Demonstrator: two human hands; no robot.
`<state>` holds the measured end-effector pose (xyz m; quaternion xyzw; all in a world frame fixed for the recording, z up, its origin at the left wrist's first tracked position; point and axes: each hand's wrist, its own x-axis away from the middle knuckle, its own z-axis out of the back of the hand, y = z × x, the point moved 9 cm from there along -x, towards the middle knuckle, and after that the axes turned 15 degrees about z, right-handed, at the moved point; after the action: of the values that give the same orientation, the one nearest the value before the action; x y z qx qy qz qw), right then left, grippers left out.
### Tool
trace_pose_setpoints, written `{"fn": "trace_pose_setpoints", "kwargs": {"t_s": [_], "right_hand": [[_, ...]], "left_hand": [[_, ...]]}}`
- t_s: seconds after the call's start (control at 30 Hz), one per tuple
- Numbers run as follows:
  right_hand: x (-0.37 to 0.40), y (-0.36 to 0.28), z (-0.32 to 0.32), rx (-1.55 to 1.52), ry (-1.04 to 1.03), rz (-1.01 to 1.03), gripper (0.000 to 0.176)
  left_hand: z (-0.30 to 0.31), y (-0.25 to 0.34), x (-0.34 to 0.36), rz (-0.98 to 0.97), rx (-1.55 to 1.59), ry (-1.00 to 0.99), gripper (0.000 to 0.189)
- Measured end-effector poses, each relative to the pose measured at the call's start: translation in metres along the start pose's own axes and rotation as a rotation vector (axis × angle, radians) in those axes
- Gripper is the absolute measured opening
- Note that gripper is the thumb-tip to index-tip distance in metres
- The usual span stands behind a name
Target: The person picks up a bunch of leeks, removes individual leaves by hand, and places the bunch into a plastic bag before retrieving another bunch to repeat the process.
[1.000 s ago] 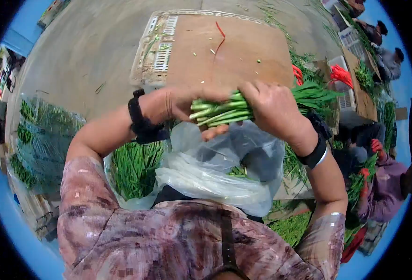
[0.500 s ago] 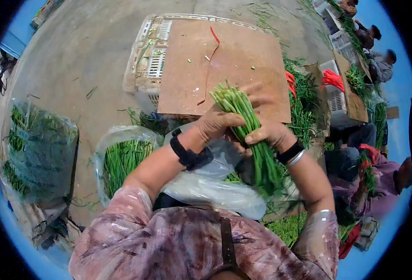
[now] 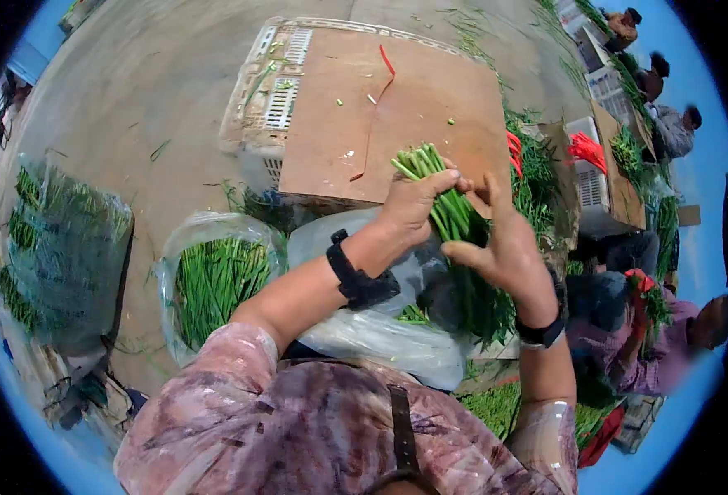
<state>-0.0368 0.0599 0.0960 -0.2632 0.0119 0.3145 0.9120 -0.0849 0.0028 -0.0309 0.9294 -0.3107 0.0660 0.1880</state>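
Observation:
A bunch of long green vegetable stalks (image 3: 453,216) is held slanting, pale cut ends up and darker leafy ends hanging down. My left hand (image 3: 413,206) is closed round it just below the cut ends, thumb across the front. Beside the lower stalks my right hand (image 3: 508,252) is open, its fingers stretched upward and its thumb apart, pointing at the bunch. Beyond both hands lies a brown board (image 3: 322,148) with a thin red strip (image 3: 387,62) and small cut bits on it. Part of the bunch is behind my right hand.
The board rests on a white plastic crate (image 3: 252,124). Bagged greens (image 3: 219,280) stand at my left, a larger wrapped bundle (image 3: 67,256) farther left. Red ties (image 3: 586,150) lie on another crate at right. A person (image 3: 661,330) sits near on the right holding greens; others sit behind.
My right hand has let go of the bunch and opened, moving slightly right. My left hand keeps its hold, shifted a little right. The bunch stands somewhat lower against the board.

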Motion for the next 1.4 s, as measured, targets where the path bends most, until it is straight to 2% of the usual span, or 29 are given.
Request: {"fn": "trace_pose_setpoints", "kwargs": {"t_s": [0.03, 0.07, 0.1, 0.13, 0.23, 0.33, 0.43, 0.53, 0.57, 0.63, 0.67, 0.77, 0.87, 0.9, 1.0, 1.07, 1.17, 1.27, 1.3, 1.33, 1.37, 1.4], "right_hand": [[0.0, 0.006, -0.016, -0.062, -0.036, -0.073, 0.099], [0.002, 0.012, -0.029, -0.001, -0.006, -0.057, 0.097], [-0.001, 0.012, -0.032, 0.035, 0.096, 0.013, 0.093], [-0.005, 0.012, -0.032, 0.068, 0.195, 0.084, 0.089], [-0.018, 0.056, -0.059, 0.123, 0.011, -0.094, 0.072], [-0.071, 0.075, -0.047, 0.044, -0.139, -0.141, 0.051], [-0.115, 0.097, -0.02, 0.041, -0.074, -0.008, 0.044], [-0.14, 0.138, -0.017, 0.075, -0.09, -0.063, 0.043], [-0.151, 0.142, -0.024, 0.168, -0.147, -0.039, 0.042], [-0.17, 0.145, -0.039, 0.357, -0.256, 0.011, 0.041], [-0.176, 0.145, -0.046, 0.355, -0.258, 0.04, 0.04], [-0.186, 0.146, -0.072, 0.368, -0.299, 0.104, 0.038], [-0.193, 0.174, -0.107, 0.422, -0.2, 0.251, 0.04], [-0.19, 0.173, -0.112, 0.464, -0.28, 0.153, 0.044], [-0.187, 0.167, -0.122, 0.601, -0.29, 0.136, 0.033], [-0.188, 0.164, -0.123, 0.563, -0.361, 0.101, 0.033], [-0.192, 0.166, -0.122, 0.556, -0.361, 0.117, 0.033], [-0.193, 0.172, -0.126, 0.509, -0.334, 0.108, 0.032], [-0.194, 0.176, -0.129, 0.488, -0.341, 0.111, 0.032], [-0.194, 0.183, -0.132, 0.465, -0.353, 0.121, 0.033], [-0.188, 0.203, -0.147, 0.274, -0.387, 0.269, 0.036], [-0.19, 0.205, -0.146, 0.305, -0.357, 0.235, 0.04]], "left_hand": [[-0.004, 0.002, -0.002, -0.024, 0.035, -0.007, 0.009], [-0.007, 0.006, -0.003, -0.049, 0.071, -0.019, 0.009], [0.001, 0.011, -0.004, -0.081, 0.042, 0.078, 0.008], [0.003, 0.019, -0.007, -0.103, 0.051, 0.074, 0.008], [0.017, 0.039, -0.016, -0.121, 0.114, 0.111, 0.008], [0.011, 0.085, -0.022, -0.171, 0.01, 0.136, 0.017], [0.007, 0.154, -0.005, -0.594, -1.054, 0.276, 0.038], [0.047, 0.152, -0.037, -0.291, -1.959, 0.553, 0.061], [0.052, 0.13, -0.036, -0.281, -2.091, 0.543, 0.076], [0.052, 0.094, -0.037, -0.144, -2.218, 0.465, 0.08], [0.053, 0.079, -0.038, -0.073, -2.28, 0.421, 0.083], [0.051, 0.062, -0.041, -0.111, -2.323, 0.53, 0.087], [0.051, 0.062, -0.041, -0.046, -2.335, 0.578, 0.089], [0.051, 0.062, -0.041, -0.107, -2.33, 0.565, 0.089], [0.059, 0.06, -0.038, -0.24, -2.303, 0.545, 0.087], [0.06, 0.062, -0.039, -0.287, -2.274, 0.546, 0.084], [0.058, 0.084, -0.044, -0.183, -1.946, 0.503, 0.072], [0.031, 0.122, -0.022, -0.029, -1.617, 0.408, 0.061], [0.025, 0.13, -0.024, -0.23, -1.67, 0.463, 0.044], [0.011, 0.136, -0.026, -0.468, -1.752, 0.444, 0.041], [-0.002, 0.143, -0.027, -0.709, -1.828, 0.435, 0.038], [-0.009, 0.148, -0.025, -0.948, -1.901, 0.442, 0.035]]}}
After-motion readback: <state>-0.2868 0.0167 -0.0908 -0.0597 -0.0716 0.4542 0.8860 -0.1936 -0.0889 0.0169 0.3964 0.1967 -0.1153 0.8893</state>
